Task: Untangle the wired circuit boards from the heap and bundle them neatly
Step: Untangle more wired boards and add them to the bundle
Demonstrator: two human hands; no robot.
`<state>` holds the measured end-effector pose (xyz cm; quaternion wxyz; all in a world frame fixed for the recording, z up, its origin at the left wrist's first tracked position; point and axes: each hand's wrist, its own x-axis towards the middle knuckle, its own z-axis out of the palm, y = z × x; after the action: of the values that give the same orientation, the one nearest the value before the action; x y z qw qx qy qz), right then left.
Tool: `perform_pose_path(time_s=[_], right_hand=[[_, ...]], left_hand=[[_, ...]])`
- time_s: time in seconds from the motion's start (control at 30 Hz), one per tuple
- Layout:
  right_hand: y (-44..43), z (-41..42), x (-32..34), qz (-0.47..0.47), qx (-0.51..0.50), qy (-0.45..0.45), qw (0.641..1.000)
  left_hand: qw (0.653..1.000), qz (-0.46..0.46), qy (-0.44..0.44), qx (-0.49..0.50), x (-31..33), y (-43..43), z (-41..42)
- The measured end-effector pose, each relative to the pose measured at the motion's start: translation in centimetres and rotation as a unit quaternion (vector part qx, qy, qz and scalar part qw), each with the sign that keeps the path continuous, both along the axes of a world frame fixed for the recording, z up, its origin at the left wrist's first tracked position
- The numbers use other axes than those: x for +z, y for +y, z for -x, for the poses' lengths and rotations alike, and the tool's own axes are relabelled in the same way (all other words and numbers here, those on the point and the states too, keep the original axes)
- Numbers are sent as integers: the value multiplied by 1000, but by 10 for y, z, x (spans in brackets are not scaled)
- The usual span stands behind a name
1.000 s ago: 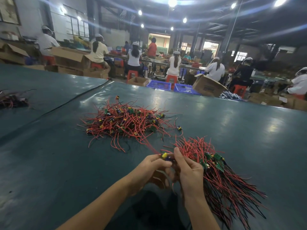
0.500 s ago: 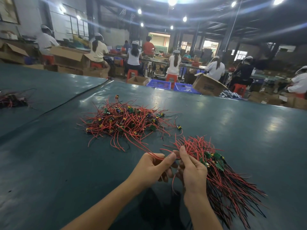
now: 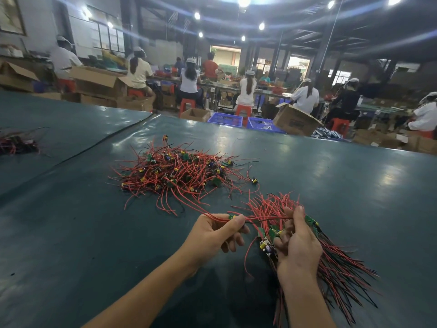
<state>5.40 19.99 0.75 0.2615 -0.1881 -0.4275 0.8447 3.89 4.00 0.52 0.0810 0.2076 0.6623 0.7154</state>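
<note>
Far at the back of a big work room, people in white caps (image 3: 139, 67) sit on red plastic stools (image 3: 186, 105), with brown cardboard boxes (image 3: 295, 120) and blue plastic crates (image 3: 224, 119) on the floor. Up close is a wide dark green bench (image 3: 71, 233).

At its far left edge lies a small dark pile of wires (image 3: 17, 143). Near the middle of the bench sits the messy heap of red wires and little green circuit boards (image 3: 175, 174).

Just in front of the heap, the left hand (image 3: 212, 235) pinches a small green board with a yellow part (image 3: 233, 217) between thumb and first finger. A red wire runs from it back to the heap. Thin wires also stretch across to the right hand (image 3: 298, 247).

The right hand has its fingers curled round a tidy bundle of boards with red and black wires (image 3: 335, 268), thumb pointing up. The long wires of the bundle fan out to the right and rest on the bench.
</note>
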Motion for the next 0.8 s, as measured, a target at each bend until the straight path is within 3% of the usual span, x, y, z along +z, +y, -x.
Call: perform_pose_path(time_s=[0.2,0.33,0.67,0.8], right_hand=[[-34,-4,-6,-176,143,-5,974],[-39,-3,-8,-219,132,1,967],[-16,3,-7,-131,76,11,988],[-19,-1,-8,-145,100,21,984]], left_hand=[[1000,10,-3,-10,1,1,0],[1000,30,8,-5,0,1,1],[999,21,15,-22,6,-4,5],[1000,10,3,-25,6,-7,6]])
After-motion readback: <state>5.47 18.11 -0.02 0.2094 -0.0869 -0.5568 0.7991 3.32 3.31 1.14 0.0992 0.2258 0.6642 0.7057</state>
